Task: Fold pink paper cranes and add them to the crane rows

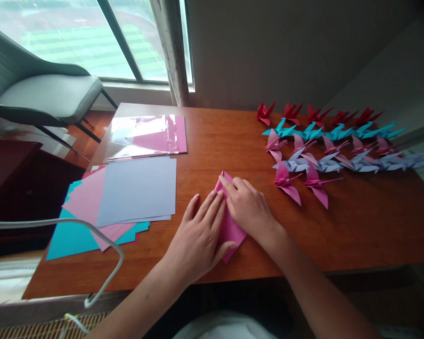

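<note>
A folded pink paper (229, 226) lies on the wooden table (212, 146) near its front edge. My left hand (198, 235) rests flat on the paper's left side, fingers stretched out and the thumb under its lower edge. My right hand (249, 207) presses on the paper from the right, its fingertips at the upper corner. Most of the paper is hidden under both hands.
A stack of lilac, pink and turquoise sheets (120, 197) lies at the left, a clear plastic sleeve with pink paper (146, 134) behind it. Rows of several red, turquoise, pink and lilac paper cranes (332, 146) fill the right. A grey chair (45, 94) stands by the window; a white cable (102, 245) hangs front left.
</note>
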Action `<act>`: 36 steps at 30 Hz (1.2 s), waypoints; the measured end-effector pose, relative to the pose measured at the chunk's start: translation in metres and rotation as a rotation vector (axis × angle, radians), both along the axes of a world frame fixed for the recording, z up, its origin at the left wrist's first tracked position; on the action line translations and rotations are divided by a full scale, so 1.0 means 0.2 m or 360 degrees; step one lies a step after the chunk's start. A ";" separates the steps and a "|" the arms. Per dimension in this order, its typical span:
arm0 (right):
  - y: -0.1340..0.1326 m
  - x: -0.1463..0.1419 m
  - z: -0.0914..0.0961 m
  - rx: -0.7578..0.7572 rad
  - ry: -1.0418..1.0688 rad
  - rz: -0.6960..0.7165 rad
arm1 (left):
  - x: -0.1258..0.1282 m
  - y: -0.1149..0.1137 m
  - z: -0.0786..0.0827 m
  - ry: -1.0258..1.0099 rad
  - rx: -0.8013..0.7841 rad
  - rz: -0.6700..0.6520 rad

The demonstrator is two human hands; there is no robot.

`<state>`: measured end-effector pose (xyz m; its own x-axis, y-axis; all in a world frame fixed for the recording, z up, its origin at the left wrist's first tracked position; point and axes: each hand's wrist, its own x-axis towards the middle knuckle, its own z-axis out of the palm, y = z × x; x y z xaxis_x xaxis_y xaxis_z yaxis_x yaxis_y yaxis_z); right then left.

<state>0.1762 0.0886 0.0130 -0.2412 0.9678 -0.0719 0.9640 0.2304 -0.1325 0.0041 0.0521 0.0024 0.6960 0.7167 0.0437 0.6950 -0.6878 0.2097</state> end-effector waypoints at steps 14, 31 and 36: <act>0.00 0.00 0.01 -0.0060 -0.0038 -0.0014 | -0.01 0.00 0.00 -0.0038 -0.0063 -0.0007; -0.02 0.00 0.02 -0.0070 -0.0042 0.0020 | 0.00 0.00 0.00 -0.0051 -0.0059 0.0021; -0.04 0.03 0.02 -0.0058 0.0027 0.0107 | 0.01 0.00 0.00 -0.0055 -0.0052 0.0027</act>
